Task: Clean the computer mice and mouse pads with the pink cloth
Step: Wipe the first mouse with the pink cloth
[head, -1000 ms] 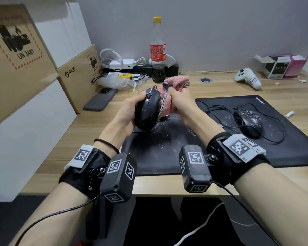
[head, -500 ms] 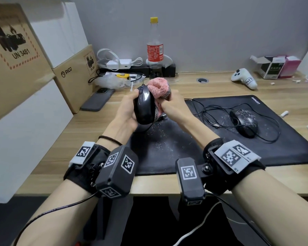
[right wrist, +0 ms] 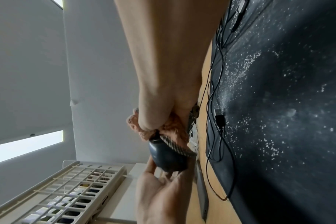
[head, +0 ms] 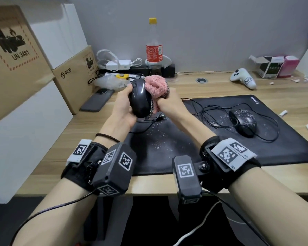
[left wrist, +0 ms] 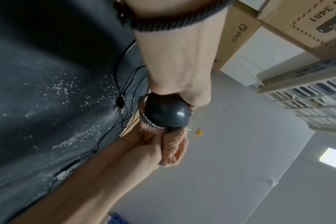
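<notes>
Two wrist cameras, one strapped on each forearm, are sitting closest to the viewer. Just past them the left hand (head: 122, 107) is wrapping around one black mouse (head: 140, 100) and holding it up off the desk (head: 43, 153), fingers curled around its far side. The right hand (head: 167, 103) is clamping a bunched-up pink cloth (head: 156, 87) in its fist and pressing it against the right side of that mouse. From the left wrist view the cloth is bulging out past the mouse's front end.

Under the hands one big black mouse pad (head: 212, 148) is lying flat, and it's looking pretty gross, with white crumbs scattered over the middle. I'm only making out one pad for sure. A second mouse (head: 243, 121) is sitting on the right half of the pad, speckled with the same white stuff, its cable looping around it. So two mice total, one in hand, one on the pad.

Further back, one dark phone (head: 97, 102) is lying left of the pad beside two cardboard boxes (head: 73, 77). One white game controller (head: 243, 78) is resting far right. One soda bottle (head: 154, 50) with a yellow cap is standing at the wall, next to a white charger (head: 118, 63).
</notes>
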{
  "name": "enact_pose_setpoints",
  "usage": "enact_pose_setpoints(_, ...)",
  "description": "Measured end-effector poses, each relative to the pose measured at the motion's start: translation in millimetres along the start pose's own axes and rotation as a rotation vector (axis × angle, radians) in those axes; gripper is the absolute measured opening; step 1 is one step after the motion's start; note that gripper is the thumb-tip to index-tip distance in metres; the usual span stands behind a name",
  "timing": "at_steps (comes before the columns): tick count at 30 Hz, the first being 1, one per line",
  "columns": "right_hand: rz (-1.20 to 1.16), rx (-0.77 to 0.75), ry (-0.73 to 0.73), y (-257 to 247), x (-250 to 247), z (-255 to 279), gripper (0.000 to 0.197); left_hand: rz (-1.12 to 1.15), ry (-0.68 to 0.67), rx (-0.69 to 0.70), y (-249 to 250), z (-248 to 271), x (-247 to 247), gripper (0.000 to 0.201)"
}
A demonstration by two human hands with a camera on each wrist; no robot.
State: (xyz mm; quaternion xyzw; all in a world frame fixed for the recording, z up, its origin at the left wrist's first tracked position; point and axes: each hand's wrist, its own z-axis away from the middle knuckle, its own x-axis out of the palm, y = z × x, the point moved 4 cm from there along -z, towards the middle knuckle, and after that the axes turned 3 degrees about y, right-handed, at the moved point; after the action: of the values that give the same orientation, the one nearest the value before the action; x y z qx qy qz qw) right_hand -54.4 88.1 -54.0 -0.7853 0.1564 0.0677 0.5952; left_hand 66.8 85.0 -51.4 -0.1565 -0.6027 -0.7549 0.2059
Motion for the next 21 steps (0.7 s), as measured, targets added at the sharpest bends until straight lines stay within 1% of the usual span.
enact_pose_setpoints(2, 0.037, -0.015, -0.067, 2.3, 2.5, 0.5, 0.019, 0.043, 0.032, 0.02, 6.3, -1.8, -2.2, 0.031)
enact_pose_setpoints(4, 0.097, -0.04, -0.105, 1.6, 2.1, 0.3, 0.014, 0.083, 0.053, 0.024, 11.9, -5.2, -3.9, 0.032)
enact_pose_setpoints(5, 0.127, -0.054, -0.122, -3.5, -1.3, 3.4, 0.013, 0.104, 0.084, 0.026, 13.5, -6.3, -6.7, 0.031)
enact_pose_setpoints(7, 0.176, -0.095, -0.187, -9.6, -9.0, 4.5, 0.018, 0.167, 0.155, 0.014, 13.8, -9.5, -15.5, 0.029)
enact_pose_setpoints(9, 0.187, -0.136, -0.292, -16.3, -13.2, 8.7, 0.029, 0.247, 0.197, 0.009, 12.5, -11.5, -23.0, 0.034)
enact_pose_setpoints(10, 0.161, -0.133, -0.294, -15.9, -14.7, 8.6, 0.032, 0.275, 0.192, 0.003, 11.6, -11.8, -24.0, 0.036)
enact_pose_setpoints(11, 0.101, -0.096, -0.245, -14.0, -16.4, 6.9, 0.035, 0.278, 0.18, 0.0, 10.1, -12.8, -23.8, 0.036)
enact_pose_setpoints(13, 0.012, -0.004, -0.06, -6.2, -20.0, -2.0, 0.036, 0.252, 0.141, 0.0, 7.2, -12.8, -20.5, 0.035)
enact_pose_setpoints(14, 0.008, 0.022, 0.011, -2.7, -21.8, -7.8, 0.036, 0.223, 0.107, -0.006, 5.6, -11.8, -17.6, 0.033)
enact_pose_setpoints(15, 0.014, 0.034, 0.023, -2.1, -21.8, -11.2, 0.035, 0.187, 0.079, -0.008, 3.7, -10.4, -14.8, 0.03)
enact_pose_setpoints(16, 0.012, 0.035, -0.005, -3.6, -19.5, -13.0, 0.032, 0.155, 0.053, -0.007, 1.9, -8.7, -11.8, 0.031)
enact_pose_setpoints(18, 0.002, 0.019, -0.117, -11.8, -9.0, -7.3, 0.021, 0.144, 0.034, 0.001, -1.1, -7.5, -7.1, 0.038)
enact_pose_setpoints(21, -0.09, -0.007, -0.218, -18.8, 2.1, 11.4, 0.007, 0.223, 0.074, 0.011, 1.3, -10.5, -4.4, 0.043)
